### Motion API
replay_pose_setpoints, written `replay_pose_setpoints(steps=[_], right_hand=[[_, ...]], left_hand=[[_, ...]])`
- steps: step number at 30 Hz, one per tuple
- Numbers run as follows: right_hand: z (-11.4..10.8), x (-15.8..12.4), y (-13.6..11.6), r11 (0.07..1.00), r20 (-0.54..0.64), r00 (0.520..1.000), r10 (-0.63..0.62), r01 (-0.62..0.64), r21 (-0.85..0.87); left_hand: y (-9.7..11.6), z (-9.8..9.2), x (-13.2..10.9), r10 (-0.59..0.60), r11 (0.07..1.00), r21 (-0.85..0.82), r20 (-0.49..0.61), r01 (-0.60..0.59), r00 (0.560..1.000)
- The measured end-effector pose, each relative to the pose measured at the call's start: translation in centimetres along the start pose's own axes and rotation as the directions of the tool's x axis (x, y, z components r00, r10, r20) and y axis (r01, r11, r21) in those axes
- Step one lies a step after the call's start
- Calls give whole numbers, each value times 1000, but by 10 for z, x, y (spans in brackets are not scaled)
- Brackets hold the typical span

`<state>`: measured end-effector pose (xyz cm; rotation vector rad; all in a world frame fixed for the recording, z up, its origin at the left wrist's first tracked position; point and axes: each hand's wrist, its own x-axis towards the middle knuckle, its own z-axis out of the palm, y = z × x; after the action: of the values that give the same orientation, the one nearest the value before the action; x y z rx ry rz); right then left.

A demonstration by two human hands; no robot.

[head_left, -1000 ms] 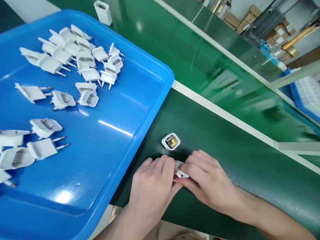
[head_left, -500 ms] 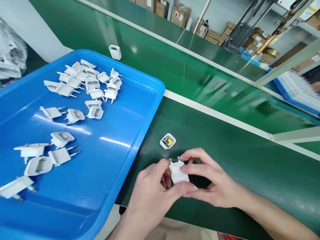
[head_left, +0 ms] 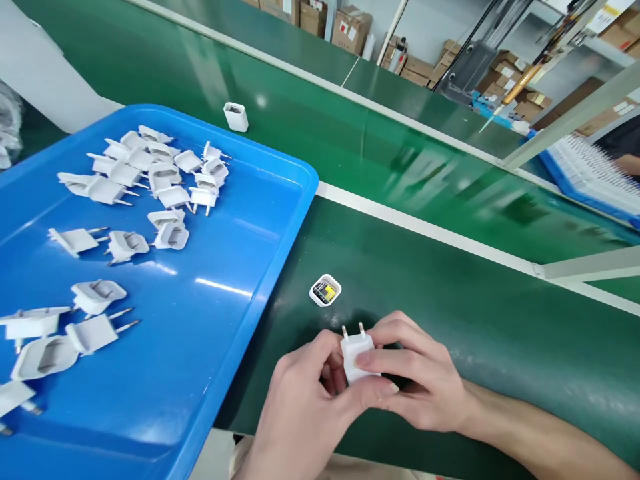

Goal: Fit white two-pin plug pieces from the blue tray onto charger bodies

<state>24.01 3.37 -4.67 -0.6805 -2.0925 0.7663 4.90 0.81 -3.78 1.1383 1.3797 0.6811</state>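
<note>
A green bench (head_left: 450, 300) fills the view, crossed by a white strip (head_left: 425, 230) that runs from the tray's far right corner to the right edge. The bench's near edge is partly hidden by the person's arms. Beyond the strip the glossy green surface lies open as far as the cardboard boxes (head_left: 350, 27) at the back, which are too blurred to read.

A blue tray (head_left: 225, 233) covers the left part of the bench; its left and near sides are cut off by the frame. White plug pieces (head_left: 165, 180) cluster toward the tray's far left corner and trail down its left side, some cut off at the edge, while the tray's right half is bare. A second blue tray (head_left: 590, 173) at the far right is only partly in frame, its white contents indistinct.

At the bench's near edge, just right of the tray's rim, the left hand (head_left: 300, 407) and right hand (head_left: 420, 393) both grasp a white two-pin charger (head_left: 356, 350), pins up and clear of the bench; fingers hide its lower body.

Just beyond the hands, an open charger housing (head_left: 325, 292) sits on the bench near the tray's right rim, yellow parts showing inside. A white shell (head_left: 236, 117) stands alone past the tray's far edge.
</note>
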Motion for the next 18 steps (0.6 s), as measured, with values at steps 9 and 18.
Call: replay_pose_setpoints(steps=[9,18], right_hand=[[-28,11,-8,958,219,952,215,-249,141],[-23,18,-2,979,253,955,157,-115,-170]], left_hand=[[-18,0,1,332,907,296,-64,-300,941],[-30,7,9,631,666,535,-33,-520,775]])
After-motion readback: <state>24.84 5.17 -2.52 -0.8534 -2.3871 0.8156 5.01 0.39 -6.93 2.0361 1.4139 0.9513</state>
